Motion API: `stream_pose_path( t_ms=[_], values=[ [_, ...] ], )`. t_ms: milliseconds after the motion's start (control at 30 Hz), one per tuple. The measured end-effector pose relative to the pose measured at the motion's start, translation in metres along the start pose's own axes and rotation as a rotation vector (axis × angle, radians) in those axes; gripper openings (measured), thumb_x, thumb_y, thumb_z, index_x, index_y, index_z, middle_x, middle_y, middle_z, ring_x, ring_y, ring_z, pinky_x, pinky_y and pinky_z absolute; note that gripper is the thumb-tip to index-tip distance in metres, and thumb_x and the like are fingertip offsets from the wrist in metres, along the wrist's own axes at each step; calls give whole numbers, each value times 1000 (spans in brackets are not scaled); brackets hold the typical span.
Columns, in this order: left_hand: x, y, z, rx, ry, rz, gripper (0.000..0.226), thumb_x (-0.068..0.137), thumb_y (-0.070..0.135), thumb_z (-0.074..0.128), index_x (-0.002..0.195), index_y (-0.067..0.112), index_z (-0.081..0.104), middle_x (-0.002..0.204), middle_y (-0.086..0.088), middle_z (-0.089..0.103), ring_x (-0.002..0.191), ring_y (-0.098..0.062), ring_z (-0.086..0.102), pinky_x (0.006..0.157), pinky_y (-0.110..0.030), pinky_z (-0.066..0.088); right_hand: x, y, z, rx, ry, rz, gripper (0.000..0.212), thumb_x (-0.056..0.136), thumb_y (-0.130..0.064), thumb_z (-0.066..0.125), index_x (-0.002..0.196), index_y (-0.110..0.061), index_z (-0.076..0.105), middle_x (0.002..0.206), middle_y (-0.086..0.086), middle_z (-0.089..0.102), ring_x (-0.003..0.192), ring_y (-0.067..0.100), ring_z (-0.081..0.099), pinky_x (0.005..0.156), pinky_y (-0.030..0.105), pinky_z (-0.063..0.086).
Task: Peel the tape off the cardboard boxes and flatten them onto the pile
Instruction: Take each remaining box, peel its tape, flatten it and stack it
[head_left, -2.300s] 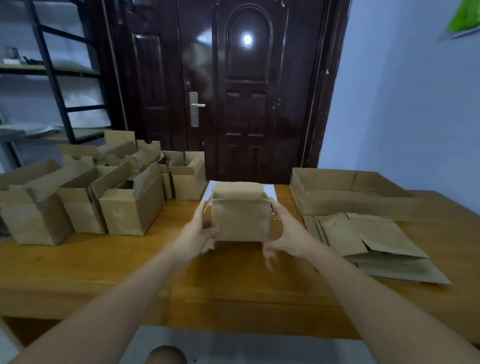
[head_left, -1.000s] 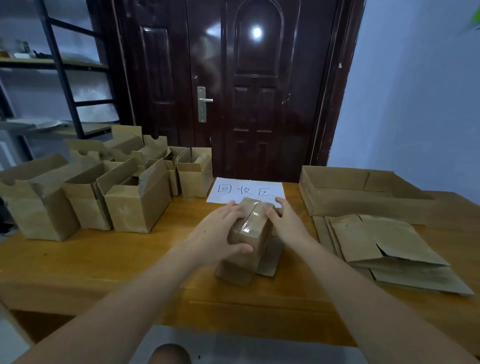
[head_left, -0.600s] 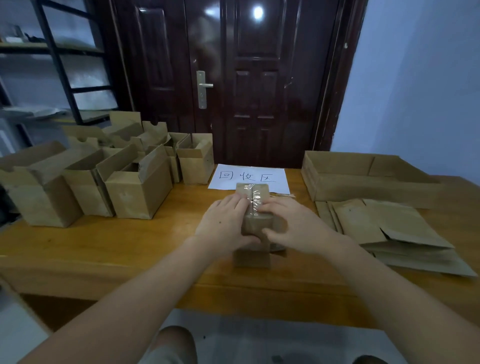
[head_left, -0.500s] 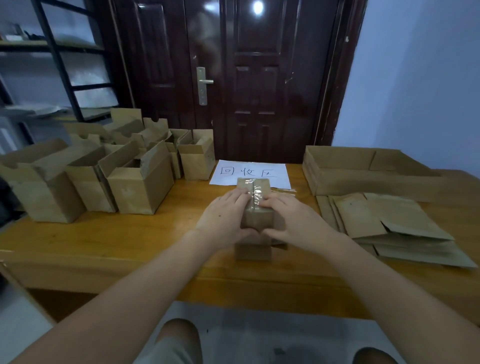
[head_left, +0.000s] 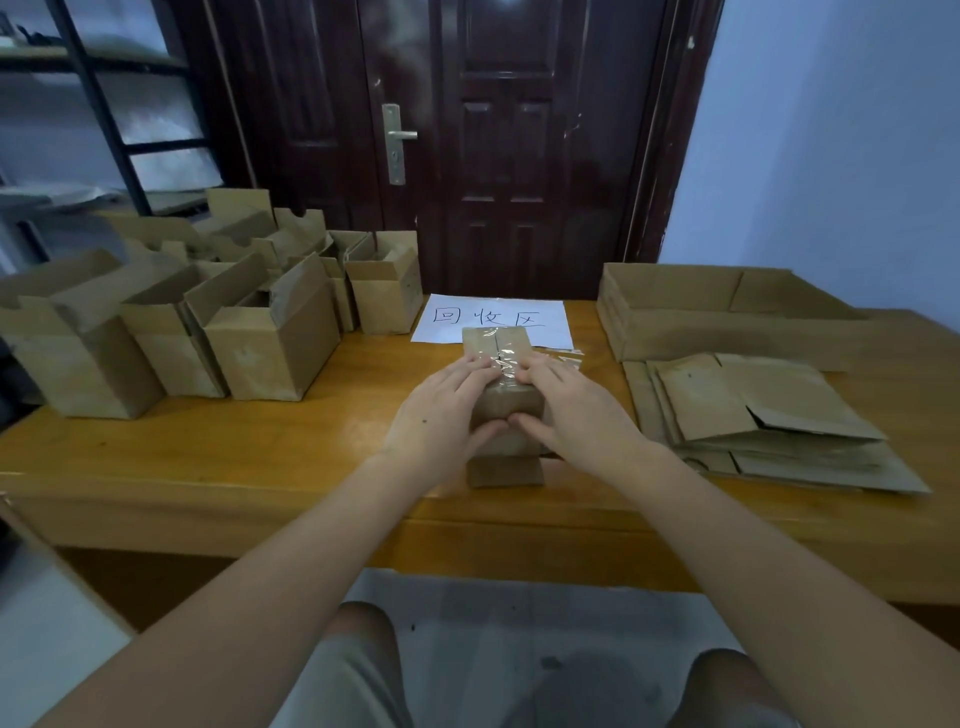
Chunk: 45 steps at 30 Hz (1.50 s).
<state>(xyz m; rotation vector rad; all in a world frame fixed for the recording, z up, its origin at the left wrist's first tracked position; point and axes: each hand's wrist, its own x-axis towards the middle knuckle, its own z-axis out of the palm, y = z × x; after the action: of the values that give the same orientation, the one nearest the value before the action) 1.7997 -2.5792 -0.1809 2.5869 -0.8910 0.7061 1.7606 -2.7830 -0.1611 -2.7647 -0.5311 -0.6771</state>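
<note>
Box: the small box (head_left: 500, 379) stands on the table (head_left: 332, 436) right in front of you, taped seam turned up, one loose flap (head_left: 504, 472) splayed toward you at its foot.
Tape: clear tape (head_left: 501, 364) runs along the middle seam on top; it looks wrinkled, and a loose bit shows at the far right edge near the paper sign (head_left: 493, 319).
Left hand: your left hand (head_left: 444, 410) wraps the box's left side, fingers curled over the top, thumb on the near face.
Right hand: your right hand (head_left: 574, 410) mirrors it on the right, fingers curled onto the top beside the tape, thumb nearly meeting the other. Whether a fingertip already pinches the tape, I cannot tell.
Handling: judge the box light and empty, so it will slide or tip unless one hand pins it. Thin cardboard dents easily and its paper face can tear off with the tape; the film is slick and likely to split into strips.
Where to hold: clamp the side walls low with one hand and take the tape at its lifted end, peeling low along the seam.
Pile: flattened boxes (head_left: 763, 415) lie to your right, well apart from the box.
Waiting: open boxes (head_left: 270, 338) stand at your left.
</note>
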Motion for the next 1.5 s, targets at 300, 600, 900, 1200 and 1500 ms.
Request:
stream_pose_path(
  t_ms=[300,600,900,1200,1500],
  values=[
    [-2,-1,5,19,32,11,64,95,54,59,148,19,51,156,-1,49,149,-17,37,123,-38,33,-6,6,8,-90,146,-208,39,92,-25,72,127,-13,60,145,11,57,141,28,47,119,43,36],
    [1,-2,2,124,65,66,61,95,50,65,145,16,55,149,-2,55,142,-19,45,122,-37,32,-7,1,13,-221,155,-350,16,93,-15,71,108,-10,72,140,13,60,134,28,53,114,40,40],
    [-9,-4,6,79,208,164,31,94,33,71,119,15,66,130,-7,66,124,-25,60,104,-41,52,-6,-5,14,-292,101,-233,36,93,-16,71,127,-8,62,137,13,61,125,26,58,106,38,51],
    [-11,-2,6,161,254,234,23,103,22,48,110,16,69,128,-8,69,130,-29,60,108,-47,47,-6,-9,1,-43,82,-179,33,96,-29,57,126,-15,55,137,7,59,121,22,60,92,33,58],
    [-8,-1,-5,157,176,197,23,101,30,57,120,18,64,127,-4,71,128,-18,62,115,-40,37,-5,-9,-2,-40,156,-249,16,100,-16,53,112,-7,59,126,12,65,99,26,71,71,30,59]
  ],
)
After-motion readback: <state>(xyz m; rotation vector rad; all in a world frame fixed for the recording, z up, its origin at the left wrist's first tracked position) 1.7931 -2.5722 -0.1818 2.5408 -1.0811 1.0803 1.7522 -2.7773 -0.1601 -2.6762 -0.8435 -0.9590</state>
